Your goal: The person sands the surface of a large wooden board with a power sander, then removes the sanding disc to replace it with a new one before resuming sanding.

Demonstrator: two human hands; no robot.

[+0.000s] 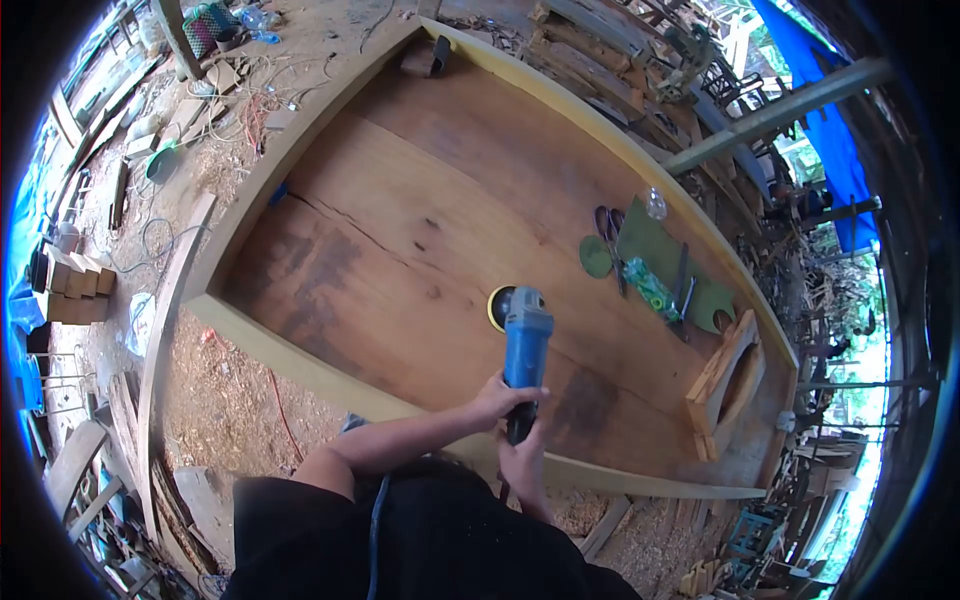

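Note:
A blue angle grinder (527, 350) with a yellow-rimmed round disc (494, 312) is held over the framed wooden panel (470, 200), its disc right at the wood surface. My left hand (497, 397) is closed around the lower part of the blue body. Behind it, my right hand (522, 458) wraps the dark rear end of the grinder. A long dark crack (350, 222) and several dark stains mark the panel's reddish-brown wood. A pale raised wooden edge (300, 345) runs around the panel, with my body against its near side.
On the panel's right lie green abrasive sheets (645, 232), scissors (608, 222), a green plastic packet (650, 288) and a wooden frame piece (725, 385). A dark block (425, 58) sits in the far corner. A cable (377, 535) hangs along my body. Planks and shavings surround the panel.

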